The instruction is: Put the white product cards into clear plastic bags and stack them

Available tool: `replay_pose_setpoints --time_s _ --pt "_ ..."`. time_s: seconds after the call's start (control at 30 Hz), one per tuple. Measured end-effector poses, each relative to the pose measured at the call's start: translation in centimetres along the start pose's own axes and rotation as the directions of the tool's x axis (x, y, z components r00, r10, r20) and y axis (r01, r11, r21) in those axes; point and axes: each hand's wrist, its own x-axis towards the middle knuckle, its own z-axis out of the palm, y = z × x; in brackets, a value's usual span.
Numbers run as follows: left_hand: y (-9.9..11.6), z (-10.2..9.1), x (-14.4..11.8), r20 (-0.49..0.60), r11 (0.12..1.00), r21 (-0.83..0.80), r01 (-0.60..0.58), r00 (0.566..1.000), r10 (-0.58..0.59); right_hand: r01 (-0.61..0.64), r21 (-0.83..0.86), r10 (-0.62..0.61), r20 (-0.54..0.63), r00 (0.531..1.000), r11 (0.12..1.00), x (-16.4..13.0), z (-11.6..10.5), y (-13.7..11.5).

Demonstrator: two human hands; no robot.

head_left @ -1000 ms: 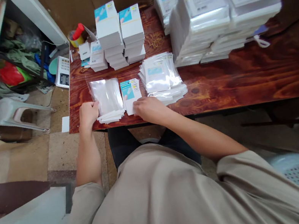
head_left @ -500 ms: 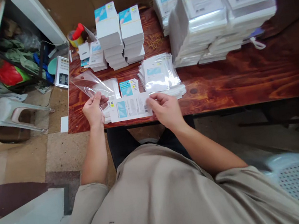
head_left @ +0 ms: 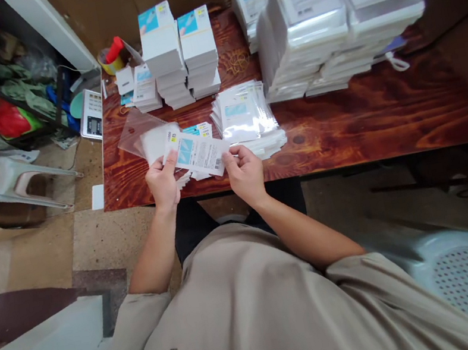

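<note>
Between my hands a white printed card (head_left: 198, 154) with blue pictures and a yellow mark is held tilted, its right end lower. My left hand (head_left: 163, 182) pinches its left end, thumb on top. Whether those fingers also grip plastic I cannot tell. My right hand (head_left: 246, 174) is closed on the card's right end. Behind my left hand lies a clear plastic bag (head_left: 133, 131) with a hole in its flap. More printed cards (head_left: 203, 129) show partly under the held card. To their right is a pile of bagged cards (head_left: 244, 116).
Tall stacks of cards (head_left: 161, 46) stand at the back of the wooden table (head_left: 345, 137). Large stacks of bagged cards (head_left: 307, 23) rise at the back right. Rubber bands (head_left: 234, 61) lie between. A scale (head_left: 92, 118) sits left of the table; a plastic stool (head_left: 12, 178) stands beyond.
The card has turned from level to tilted, its left end raised. My left hand has moved right onto that end. The plastic flap, lifted before, now lies flatter.
</note>
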Motion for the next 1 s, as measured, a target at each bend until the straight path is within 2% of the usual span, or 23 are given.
replay_pose_setpoints --time_s 0.07,0.13,0.17,0.2,0.33,0.4,0.47,0.53,0.6,0.63,0.7,0.77,0.83,0.87,0.9,0.93,0.97,1.0 --pt "0.4 -0.3 0.2 -0.002 1.0 -0.016 -0.006 1.0 0.006 -0.064 0.001 0.062 0.231 0.971 0.998 -0.2 -0.7 -0.2" --pt "0.7 -0.6 0.2 0.008 0.999 -0.029 -0.014 1.0 0.015 -0.118 -0.035 0.121 0.44 0.89 0.992 -0.5 -1.3 -0.4" --pt "0.8 -0.7 0.2 0.018 0.999 -0.031 -0.015 1.0 0.015 -0.139 -0.037 0.14 0.484 0.864 0.99 -0.7 -1.4 -0.6" --pt "0.8 -0.7 0.0 0.03 0.999 -0.031 -0.011 0.999 0.012 -0.163 -0.017 0.15 0.484 0.862 0.987 -0.9 -1.3 -0.7" --pt "0.1 -0.1 -1.9 0.092 1.0 -0.017 0.01 0.996 -0.008 -0.276 0.159 0.212 0.333 0.919 0.948 -2.1 0.6 -1.1" --pt "-0.5 0.3 -3.1 0.132 1.0 0.002 0.007 0.991 -0.007 -0.271 0.169 0.21 0.308 0.928 0.948 -2.4 1.6 -1.3" --pt "-1.1 0.4 -4.0 0.165 1.0 0.014 -0.003 0.986 0.001 -0.162 0.082 0.135 0.261 0.956 0.983 -2.2 2.1 -1.2" --pt "-1.2 0.2 -4.5 0.185 1.0 0.02 -0.014 0.983 0.01 0.049 -0.126 -0.024 0.187 0.982 0.991 -1.8 2.0 -1.0" --pt "-1.0 -0.2 -4.5 0.214 0.999 0.036 -0.011 0.977 0.003 0.247 -0.372 -0.214 0.127 0.968 0.895 -1.3 1.6 -0.9" --pt "-0.8 -0.3 -4.4 0.234 0.998 0.062 0.005 0.972 -0.02 0.301 -0.463 -0.288 0.1 0.952 0.834 -1.0 1.4 -0.8" --pt "-0.3 -0.6 -3.9 0.296 0.985 0.166 0.054 0.95 -0.102 0.331 -0.512 -0.34 0.079 0.937 0.793 -0.1 0.9 -0.9" --pt "0.1 -0.7 -2.9 0.358 0.95 0.305 0.06 0.918 -0.173 0.297 -0.432 -0.269 0.127 0.955 0.851 1.3 0.2 -1.1" --pt "0.4 -1.1 -1.2 0.337 0.901 0.43 -0.056 0.936 -0.102 0.254 -0.393 -0.208 0.156 0.965 0.884 3.3 -1.0 -1.3" --pt "0.4 -1.4 -0.2 0.276 0.856 0.494 -0.148 0.961 0.007 0.247 -0.439 -0.215 0.123 0.969 0.864 4.4 -1.8 -1.3" --pt "0.5 -2.0 1.0 0.182 0.772 0.592 -0.233 0.971 0.154 0.244 -0.528 -0.247 0.065 0.967 0.813 5.6 -2.7 -1.3" --pt "0.5 -2.6 2.2 0.112 0.645 0.714 -0.273 0.954 0.279 0.228 -0.635 -0.286 0.012 0.958 0.738 6.7 -3.6 -1.2" --pt "0.5 -3.4 3.4 0.075 0.51 0.818 -0.265 0.929 0.362 0.204 -0.737 -0.319 -0.017 0.948 0.644 7.7 -4.5 -1.2" --pt "0.5 -4.3 4.6 0.051 0.401 0.891 -0.214 0.924 0.379 0.176 -0.82 -0.351 -0.032 0.936 0.544 8.4 -5.3 -1.1"
